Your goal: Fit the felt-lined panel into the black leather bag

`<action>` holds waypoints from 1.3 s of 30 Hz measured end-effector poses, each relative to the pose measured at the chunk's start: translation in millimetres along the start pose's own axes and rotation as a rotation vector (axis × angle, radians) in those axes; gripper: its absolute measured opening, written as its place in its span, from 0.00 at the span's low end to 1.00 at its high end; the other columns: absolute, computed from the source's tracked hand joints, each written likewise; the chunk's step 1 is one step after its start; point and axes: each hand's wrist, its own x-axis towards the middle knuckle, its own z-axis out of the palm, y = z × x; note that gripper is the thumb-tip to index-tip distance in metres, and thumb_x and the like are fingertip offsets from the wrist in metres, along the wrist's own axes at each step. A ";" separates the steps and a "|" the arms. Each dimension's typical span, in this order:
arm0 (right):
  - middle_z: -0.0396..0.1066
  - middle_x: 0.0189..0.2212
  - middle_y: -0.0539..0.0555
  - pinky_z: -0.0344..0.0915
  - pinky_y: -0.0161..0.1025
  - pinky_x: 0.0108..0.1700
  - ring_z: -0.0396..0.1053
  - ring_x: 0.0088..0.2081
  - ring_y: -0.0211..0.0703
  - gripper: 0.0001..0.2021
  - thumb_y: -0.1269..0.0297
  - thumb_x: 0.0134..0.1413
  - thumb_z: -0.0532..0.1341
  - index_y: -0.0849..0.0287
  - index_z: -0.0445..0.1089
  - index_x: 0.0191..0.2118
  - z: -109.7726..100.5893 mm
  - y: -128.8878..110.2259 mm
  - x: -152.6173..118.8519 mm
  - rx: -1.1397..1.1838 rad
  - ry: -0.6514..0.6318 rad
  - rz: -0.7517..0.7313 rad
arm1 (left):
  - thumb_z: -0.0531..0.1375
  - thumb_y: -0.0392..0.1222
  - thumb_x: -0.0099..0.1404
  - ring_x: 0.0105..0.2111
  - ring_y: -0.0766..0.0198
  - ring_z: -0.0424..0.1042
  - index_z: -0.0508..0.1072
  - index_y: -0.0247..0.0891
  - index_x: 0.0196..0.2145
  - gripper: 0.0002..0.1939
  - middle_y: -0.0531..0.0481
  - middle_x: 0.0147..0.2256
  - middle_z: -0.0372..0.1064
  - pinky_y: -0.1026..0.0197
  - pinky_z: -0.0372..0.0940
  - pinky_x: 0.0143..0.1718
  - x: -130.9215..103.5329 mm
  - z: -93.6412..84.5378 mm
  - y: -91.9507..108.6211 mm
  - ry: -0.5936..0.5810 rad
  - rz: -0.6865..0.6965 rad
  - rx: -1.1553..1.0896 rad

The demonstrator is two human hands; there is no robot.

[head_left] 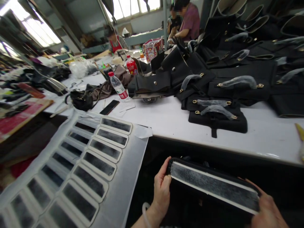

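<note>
Between my two hands is a black handbag piece (213, 185), tilted down to the right. A long grey-black panel framed by pale strips faces me. My left hand (161, 186) grips its left end, thumb on the near side. Closed round the right end is my right hand (268, 205), partly cut off by the frame's lower edge. To the left, a pale sheet (129, 158) carries rows of rounded panels (99, 164) with white borders and dark centres. The underside of the held piece is hidden.
Black handbags (237, 76) with wrapped handles pile up on the white table (166, 120). A water bottle (118, 85), a red bottle (131, 65) and a phone (109, 107) lie left of them. People (190, 19) sit farther back. The table's front edge runs beyond my hands.
</note>
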 end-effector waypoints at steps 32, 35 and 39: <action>0.74 0.50 0.59 0.67 0.46 0.50 0.68 0.53 0.60 0.34 0.34 0.45 0.63 0.58 0.75 0.49 6.3 54.6 33.0 0.588 -0.263 -0.027 | 0.64 0.60 0.58 0.62 0.46 0.61 0.77 0.44 0.51 0.27 0.49 0.56 0.71 0.46 0.47 0.68 32.5 -7.9 -16.0 -0.059 0.027 0.012; 0.74 0.50 0.57 0.63 0.44 0.55 0.67 0.55 0.58 0.33 0.35 0.45 0.64 0.57 0.76 0.48 8.6 55.7 35.4 0.580 -0.221 -0.031 | 0.62 0.61 0.59 0.62 0.46 0.61 0.77 0.44 0.52 0.28 0.48 0.57 0.71 0.45 0.48 0.67 35.5 -8.5 -17.6 -0.095 0.056 0.072; 0.75 0.49 0.55 0.66 0.43 0.52 0.69 0.52 0.56 0.29 0.38 0.47 0.65 0.56 0.76 0.48 4.5 48.4 29.2 0.621 -0.297 -0.014 | 0.59 0.59 0.63 0.59 0.46 0.65 0.74 0.40 0.55 0.28 0.45 0.56 0.71 0.47 0.55 0.64 33.5 -10.8 -14.0 -0.147 0.011 0.068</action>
